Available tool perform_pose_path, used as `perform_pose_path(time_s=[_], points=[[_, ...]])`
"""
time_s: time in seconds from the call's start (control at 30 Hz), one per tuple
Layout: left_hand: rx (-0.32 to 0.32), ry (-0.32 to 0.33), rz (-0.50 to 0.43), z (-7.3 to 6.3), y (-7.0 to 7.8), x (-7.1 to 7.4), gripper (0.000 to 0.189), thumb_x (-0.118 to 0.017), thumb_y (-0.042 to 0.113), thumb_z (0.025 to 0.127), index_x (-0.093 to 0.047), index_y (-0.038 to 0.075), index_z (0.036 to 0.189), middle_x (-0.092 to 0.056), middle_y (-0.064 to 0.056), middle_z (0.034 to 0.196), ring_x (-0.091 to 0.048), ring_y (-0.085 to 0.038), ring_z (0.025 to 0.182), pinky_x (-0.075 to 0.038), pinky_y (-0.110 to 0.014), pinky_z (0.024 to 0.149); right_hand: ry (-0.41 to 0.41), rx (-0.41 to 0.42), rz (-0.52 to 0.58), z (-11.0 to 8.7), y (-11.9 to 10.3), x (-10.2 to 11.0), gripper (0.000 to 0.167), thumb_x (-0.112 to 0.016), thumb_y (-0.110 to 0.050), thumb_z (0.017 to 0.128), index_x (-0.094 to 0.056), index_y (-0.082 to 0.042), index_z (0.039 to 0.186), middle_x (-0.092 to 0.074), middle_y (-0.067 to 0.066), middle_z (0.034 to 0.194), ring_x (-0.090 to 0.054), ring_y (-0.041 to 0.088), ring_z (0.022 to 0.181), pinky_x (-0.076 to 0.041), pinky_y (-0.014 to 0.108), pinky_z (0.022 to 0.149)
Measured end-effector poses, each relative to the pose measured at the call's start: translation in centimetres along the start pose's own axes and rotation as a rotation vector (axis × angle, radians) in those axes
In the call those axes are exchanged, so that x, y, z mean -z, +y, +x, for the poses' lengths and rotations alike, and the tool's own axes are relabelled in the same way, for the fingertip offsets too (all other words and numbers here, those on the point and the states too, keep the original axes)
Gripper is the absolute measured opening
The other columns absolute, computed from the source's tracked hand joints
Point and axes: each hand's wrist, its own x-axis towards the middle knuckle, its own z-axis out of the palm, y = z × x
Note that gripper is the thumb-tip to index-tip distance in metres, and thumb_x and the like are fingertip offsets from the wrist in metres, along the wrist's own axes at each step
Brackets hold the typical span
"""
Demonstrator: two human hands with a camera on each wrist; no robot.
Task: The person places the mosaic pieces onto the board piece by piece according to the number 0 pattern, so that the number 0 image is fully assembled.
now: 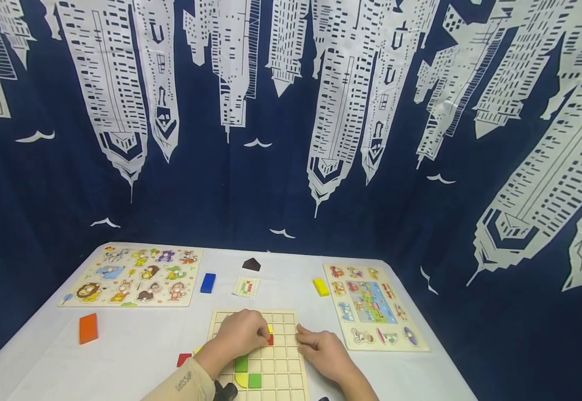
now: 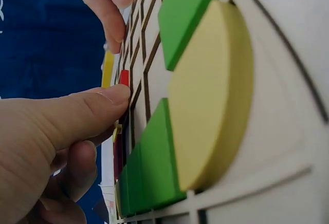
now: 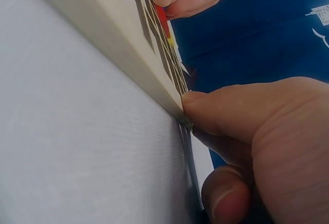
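Note:
A light wooden grid board [image 1: 283, 365] lies at the table's front middle. My left hand [image 1: 243, 334] reaches over it, thumb and fingers pinching a small red block [image 2: 124, 77] on the grid. A yellow piece [image 1: 270, 328] sits just beyond that block. Nearer me on the board are green blocks [image 1: 254, 381] and a yellow rounded piece [image 2: 205, 95]; my left hand and forearm hide part of the grid. At the board's right edge, my right hand [image 1: 327, 356] presses its thumb and fingertips against the side. Some of its other fingers are curled below, in the right wrist view.
Animal puzzle board [image 1: 135, 275] at the left, vehicle puzzle board [image 1: 376, 306] at the right. Behind the grid stand a blue block [image 1: 208, 283], a pattern card [image 1: 247, 287], a dark pentagonal thing [image 1: 252, 264] and a yellow block [image 1: 321, 287]. Orange block [image 1: 88, 328] and red piece [image 1: 184, 360] lie left.

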Motion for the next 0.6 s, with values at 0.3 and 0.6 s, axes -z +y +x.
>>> perform_pose_path(time_s=[0.3, 0.6], points=[[0.04, 0.028, -0.101, -0.6, 0.0, 1.1, 0.006, -0.086, 0.03, 0.082, -0.081, 0.03, 0.078, -0.07, 0.019, 0.085, -0.064, -0.004, 0.078, -0.05, -0.032, 0.066, 0.001, -0.002, 0.014, 0.0, 0.3, 0.0, 0.031, -0.071, -0.026, 0.096, -0.075, -0.014, 0.124, -0.061, 0.002, 0.144, -0.057, 0.03, 0.136, -0.043, 0.053, 0.11], [0.381, 0.136, -0.263, -8.1, -5.0, 8.2, 0.022, -0.085, 0.024, 0.083, -0.08, 0.022, 0.105, -0.075, 0.008, 0.105, -0.053, -0.014, 0.065, -0.044, -0.028, 0.056, -0.008, -0.001, 0.004, 0.1, 0.0, -0.2, 0.03, -0.071, -0.027, 0.095, -0.075, -0.015, 0.123, -0.061, 0.001, 0.144, -0.056, 0.031, 0.137, -0.042, 0.054, 0.11]])
